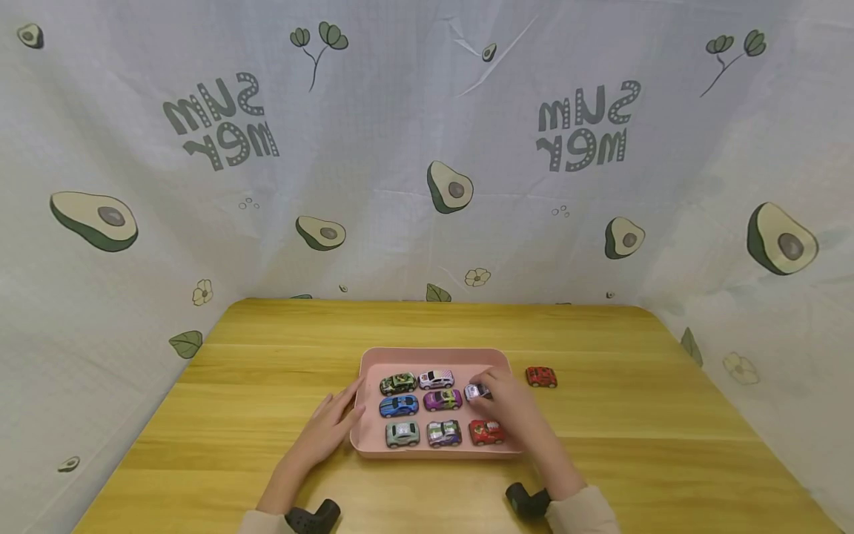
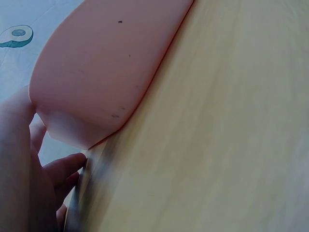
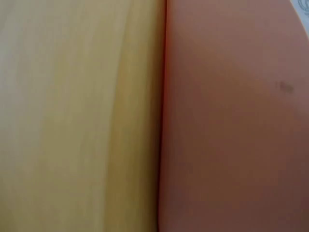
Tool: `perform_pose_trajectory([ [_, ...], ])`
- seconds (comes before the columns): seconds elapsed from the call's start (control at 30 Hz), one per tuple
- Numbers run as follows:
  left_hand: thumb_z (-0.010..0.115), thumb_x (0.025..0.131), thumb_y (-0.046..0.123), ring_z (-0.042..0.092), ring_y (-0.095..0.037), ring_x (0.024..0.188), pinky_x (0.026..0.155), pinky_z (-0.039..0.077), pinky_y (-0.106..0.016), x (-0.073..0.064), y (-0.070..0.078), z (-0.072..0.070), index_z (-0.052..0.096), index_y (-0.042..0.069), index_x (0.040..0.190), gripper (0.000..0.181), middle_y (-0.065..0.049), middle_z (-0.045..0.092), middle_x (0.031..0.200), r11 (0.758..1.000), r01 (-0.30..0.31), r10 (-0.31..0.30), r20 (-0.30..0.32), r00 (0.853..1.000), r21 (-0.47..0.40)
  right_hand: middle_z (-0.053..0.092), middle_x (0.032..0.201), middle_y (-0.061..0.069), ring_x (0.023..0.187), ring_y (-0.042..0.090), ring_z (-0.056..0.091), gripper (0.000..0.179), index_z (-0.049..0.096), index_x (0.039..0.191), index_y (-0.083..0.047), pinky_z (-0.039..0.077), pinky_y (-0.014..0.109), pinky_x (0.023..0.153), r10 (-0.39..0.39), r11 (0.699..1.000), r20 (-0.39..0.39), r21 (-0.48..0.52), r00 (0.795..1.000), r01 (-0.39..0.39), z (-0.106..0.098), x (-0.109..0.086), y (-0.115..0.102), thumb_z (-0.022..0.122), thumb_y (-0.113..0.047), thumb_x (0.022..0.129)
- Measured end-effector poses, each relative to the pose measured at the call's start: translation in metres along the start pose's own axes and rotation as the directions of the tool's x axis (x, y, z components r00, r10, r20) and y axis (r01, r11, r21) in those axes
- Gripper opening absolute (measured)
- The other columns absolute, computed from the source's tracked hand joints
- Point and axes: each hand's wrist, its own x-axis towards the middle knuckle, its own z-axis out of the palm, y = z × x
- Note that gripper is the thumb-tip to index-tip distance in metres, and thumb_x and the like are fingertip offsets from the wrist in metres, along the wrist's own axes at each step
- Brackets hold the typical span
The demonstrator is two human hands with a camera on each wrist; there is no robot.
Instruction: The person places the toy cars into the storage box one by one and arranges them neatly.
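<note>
A pink tray (image 1: 427,454) holds several small toy cars in rows. In the head view my right hand (image 1: 510,404) reaches over the tray's right side, thumb and fingers pinching a silver-white toy car (image 1: 475,391); the fingers hide part of it. A red toy car (image 1: 486,432) sits just below that hand. At the tray's left end, my left hand (image 1: 325,428) holds the rim, the thumb over it and other fingers outside. The left wrist view shows this hand (image 2: 36,169) against the tray's corner (image 2: 72,128). Only the tray's outer wall (image 3: 231,125) and tabletop appear in the right wrist view.
Outside the tray, to its right, another red toy car (image 1: 541,377) lies on the wooden table (image 1: 267,371). Inside stand a blue car (image 1: 399,406), a purple car (image 1: 442,400) and a green camouflage car (image 1: 398,383), among others. A printed cloth (image 1: 387,148) hangs behind the table.
</note>
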Motion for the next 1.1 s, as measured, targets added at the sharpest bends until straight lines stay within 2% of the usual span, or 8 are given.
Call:
perform_pose_trajectory([
  [0.2,0.044,0.094,0.038,0.035,-0.03,0.133,0.114,0.012,-0.051,0.0,0.0,0.0,0.029,0.025,0.143,0.053,-0.01,0.039,0.143,1.0,-0.01,0.01,-0.005,1.0,0.0,0.061,0.096,0.002,0.09,0.017,0.058,0.023,0.066,0.096,-0.011,0.052,0.037,0.081,-0.011,0.999,0.043,-0.045,0.999,0.013,0.004,0.001,-0.003,0.071,-0.024,0.077],
  [0.43,0.044,0.095,0.037,0.035,-0.03,0.133,0.114,0.012,-0.051,0.0,-0.001,0.001,0.028,0.025,0.144,0.053,-0.01,0.038,0.144,1.0,-0.008,0.008,0.002,1.0,0.0,0.063,0.096,0.004,0.09,0.02,0.06,0.025,0.065,0.099,-0.008,0.052,0.038,0.081,-0.01,0.995,0.107,-0.096,0.994,0.02,0.009,0.003,-0.002,0.068,-0.024,0.08],
  [0.57,0.043,0.095,0.038,0.035,-0.03,0.133,0.114,0.012,-0.051,0.0,-0.001,0.0,0.028,0.025,0.144,0.053,-0.01,0.038,0.144,1.0,-0.014,0.014,-0.001,1.0,-0.001,0.064,0.097,0.006,0.09,0.021,0.061,0.026,0.064,0.101,-0.006,0.052,0.038,0.083,-0.01,0.997,0.121,-0.069,0.993,0.018,0.008,0.004,-0.002,0.067,-0.023,0.081],
  [0.87,0.043,0.095,0.038,0.034,-0.03,0.133,0.114,0.011,-0.052,0.001,-0.001,0.001,0.028,0.025,0.144,0.053,-0.01,0.038,0.144,1.0,-0.019,0.019,0.001,1.0,0.004,0.063,0.107,0.009,0.102,0.024,0.06,0.034,0.061,0.111,-0.005,0.049,0.039,0.091,-0.003,1.0,0.135,-0.011,0.991,0.005,0.003,0.001,-0.002,0.067,-0.02,0.081],
  [1.1,0.044,0.094,0.037,0.035,-0.03,0.133,0.114,0.012,-0.051,0.0,-0.001,0.001,0.029,0.025,0.143,0.052,-0.01,0.038,0.144,1.0,-0.014,0.014,-0.004,1.0,-0.01,0.06,0.114,0.009,0.108,0.026,0.056,0.035,0.058,0.116,-0.005,0.046,0.044,0.095,0.009,0.993,0.117,0.116,0.993,-0.023,-0.008,-0.001,-0.002,0.065,-0.013,0.083],
])
